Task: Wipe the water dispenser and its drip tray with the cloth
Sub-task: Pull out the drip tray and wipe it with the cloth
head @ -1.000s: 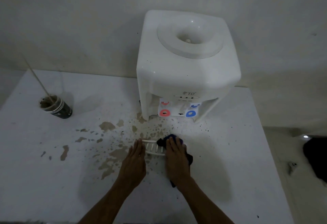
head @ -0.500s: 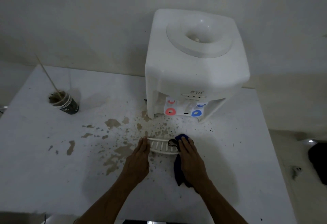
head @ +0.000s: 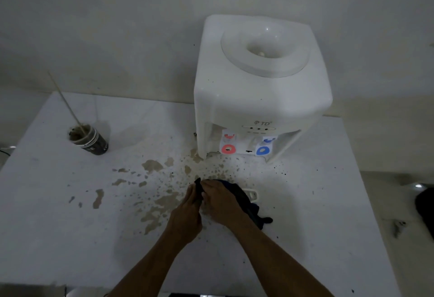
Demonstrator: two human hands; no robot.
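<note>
Dark cloth (head: 244,199) now drapes the drip tray (head: 250,194) before the water dispenser (head: 256,90), both hands' fingers pinching it, left hand (head: 187,212) meeting right hand (head: 223,199), while the cup (head: 90,139) holds brown sludge and a stick (head: 67,104).

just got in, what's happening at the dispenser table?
A person is working a dark cloth over the white drip tray, which lies on the table in front of the water dispenser, not in its slot. The right hand presses the cloth on the tray; the left hand pinches the cloth's left end. Only the tray's right corner shows. Brown splatter covers the table, and a paper cup with a stick stands at the left.
</note>
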